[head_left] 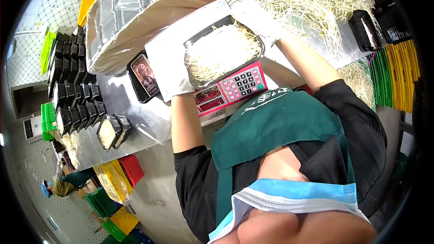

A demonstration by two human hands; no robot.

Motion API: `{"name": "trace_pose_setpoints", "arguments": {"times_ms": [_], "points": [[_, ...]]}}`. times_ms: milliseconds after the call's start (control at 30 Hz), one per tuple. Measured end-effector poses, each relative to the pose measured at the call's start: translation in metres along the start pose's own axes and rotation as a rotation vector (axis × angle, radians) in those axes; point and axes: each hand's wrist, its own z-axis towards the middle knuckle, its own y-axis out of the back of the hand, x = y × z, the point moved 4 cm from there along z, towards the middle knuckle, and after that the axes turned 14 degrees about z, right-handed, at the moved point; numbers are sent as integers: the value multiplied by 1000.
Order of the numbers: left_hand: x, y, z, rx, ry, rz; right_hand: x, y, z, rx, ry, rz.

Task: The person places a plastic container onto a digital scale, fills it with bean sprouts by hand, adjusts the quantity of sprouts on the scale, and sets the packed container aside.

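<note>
My left hand [177, 79], in a white glove, is closed on the left side of a black tray [195, 82] heaped with pale, thin strands like bean sprouts [224, 52]. My right hand [257, 18], gloved too, grips the tray's far right side; its fingertips are partly hidden. The tray is over a red and white weighing scale [244, 83], whose keypad and display face me. Whether the tray rests on the scale's pale plate [165, 40] or is lifted off it, I cannot tell.
A large heap of loose strands [316, 4] lies at the far right. Filled black trays [77, 106] stand stacked on the left of the metal table [140, 131]. A phone [144, 74] lies in a black tray left of the scale. Plastic-covered stock [135, 9] stands beyond.
</note>
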Motion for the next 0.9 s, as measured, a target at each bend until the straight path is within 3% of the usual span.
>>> {"name": "trace_pose_setpoints", "arguments": {"times_ms": [67,200,267,300,367,400,433,500,533,567,600,633,700,733,767,800,833,900], "points": [[-2,1,-2,13,9,-38,-17,-7,1,238,-451,169],[-6,3,-1,25,35,-151,-14,-9,2,195,-456,212],[-6,9,0,20,65,-282,-2,-4,-2,67,-181,-27],[-4,18,-1,26,106,-404,14,-1,-4,75,-177,-13],[-1,40,-14,107,275,-778,57,23,-13,130,-460,370],[1,54,-30,185,392,-968,71,34,-22,139,-453,373],[-1,61,-44,290,496,-1098,75,43,-38,172,-693,498],[-12,60,-65,496,582,-1051,72,36,-58,163,-868,694],[-20,55,-76,602,608,-971,73,34,-63,229,-877,439],[-30,51,-82,614,613,-970,78,32,-66,301,-887,188],[-38,46,-83,500,750,-1215,74,27,-71,298,-889,188],[-42,43,-82,370,880,-1456,66,15,-78,227,-929,577],[-41,41,-82,344,910,-1431,62,10,-81,204,-959,880],[-41,41,-82,320,944,-1406,62,12,-80,196,-960,879],[-45,47,-79,315,768,-1469,65,12,-78,265,-898,841],[-30,35,-89,373,747,-1377,69,16,-78,329,-837,799],[-22,36,-96,515,632,-1471,76,29,-78,400,-928,689],[1,43,-117,725,483,-1483,49,57,-99,142,-683,505]]}}
